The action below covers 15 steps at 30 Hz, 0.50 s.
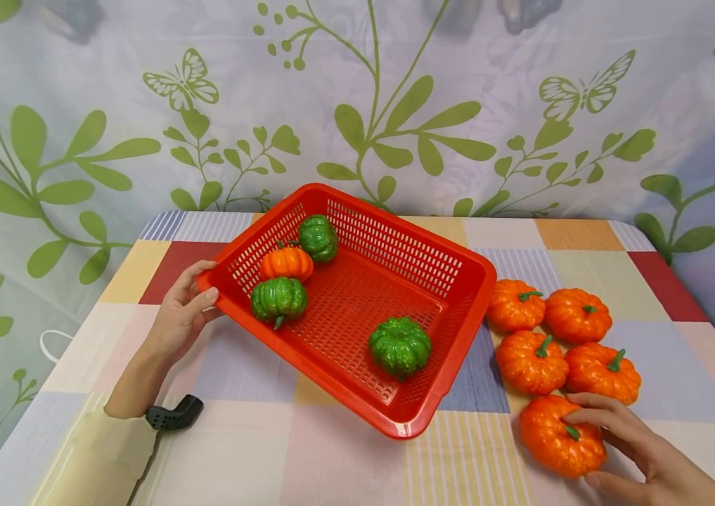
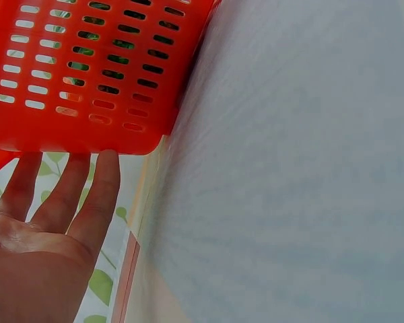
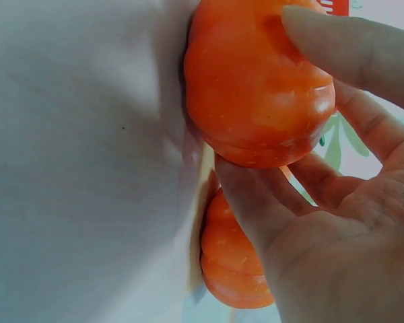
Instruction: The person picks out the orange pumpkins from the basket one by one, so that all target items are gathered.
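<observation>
A red plastic basket (image 1: 357, 309) with slotted walls stands on the table. My left hand (image 1: 183, 309) pinches its left corner rim, thumb on top and fingers below; in the left wrist view the fingers (image 2: 106, 182) meet the rim's edge. Inside the basket are three green pumpkins, one of them alone at the right (image 1: 400, 346), and a small orange pumpkin (image 1: 287, 263). At the front right, my right hand (image 1: 642, 450) holds an orange pumpkin (image 1: 559, 436) between thumb and fingers. That pumpkin (image 3: 256, 87) sits at the tabletop in the right wrist view.
Several more orange pumpkins (image 1: 531, 362) with green stems sit close together right of the basket. A patchwork-patterned cloth (image 1: 237, 436) covers the table. Behind it hangs a curtain (image 1: 306, 105) printed with leaves and butterflies. A white cable loop (image 1: 47, 344) shows beyond the left edge.
</observation>
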{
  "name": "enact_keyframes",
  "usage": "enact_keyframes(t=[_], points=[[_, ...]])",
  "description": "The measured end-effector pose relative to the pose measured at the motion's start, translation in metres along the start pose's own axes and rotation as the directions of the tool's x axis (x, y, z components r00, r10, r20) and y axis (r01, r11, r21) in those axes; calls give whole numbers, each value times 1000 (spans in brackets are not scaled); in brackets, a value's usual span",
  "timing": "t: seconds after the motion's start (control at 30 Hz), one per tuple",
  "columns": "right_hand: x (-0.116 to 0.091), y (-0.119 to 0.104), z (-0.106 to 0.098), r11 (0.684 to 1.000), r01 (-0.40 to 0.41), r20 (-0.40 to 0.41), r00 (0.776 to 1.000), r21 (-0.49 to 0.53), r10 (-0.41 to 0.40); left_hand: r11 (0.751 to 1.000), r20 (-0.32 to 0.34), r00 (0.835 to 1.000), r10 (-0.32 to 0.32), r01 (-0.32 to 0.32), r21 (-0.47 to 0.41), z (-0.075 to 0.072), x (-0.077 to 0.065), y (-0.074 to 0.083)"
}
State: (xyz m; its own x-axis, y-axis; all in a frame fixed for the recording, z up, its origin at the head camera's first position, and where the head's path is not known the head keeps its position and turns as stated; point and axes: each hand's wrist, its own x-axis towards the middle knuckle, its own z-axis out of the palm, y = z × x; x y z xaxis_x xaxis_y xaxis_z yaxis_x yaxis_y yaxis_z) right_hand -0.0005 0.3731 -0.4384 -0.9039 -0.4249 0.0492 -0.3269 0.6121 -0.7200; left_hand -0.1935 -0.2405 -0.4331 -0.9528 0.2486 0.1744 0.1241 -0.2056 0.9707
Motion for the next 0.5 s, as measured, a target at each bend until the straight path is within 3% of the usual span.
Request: enact_keyframes(t=[0.5], points=[[0, 2, 1, 999, 24, 0, 1000, 28, -24, 1000, -5, 1000, -8, 8, 3, -1, 0, 0]])
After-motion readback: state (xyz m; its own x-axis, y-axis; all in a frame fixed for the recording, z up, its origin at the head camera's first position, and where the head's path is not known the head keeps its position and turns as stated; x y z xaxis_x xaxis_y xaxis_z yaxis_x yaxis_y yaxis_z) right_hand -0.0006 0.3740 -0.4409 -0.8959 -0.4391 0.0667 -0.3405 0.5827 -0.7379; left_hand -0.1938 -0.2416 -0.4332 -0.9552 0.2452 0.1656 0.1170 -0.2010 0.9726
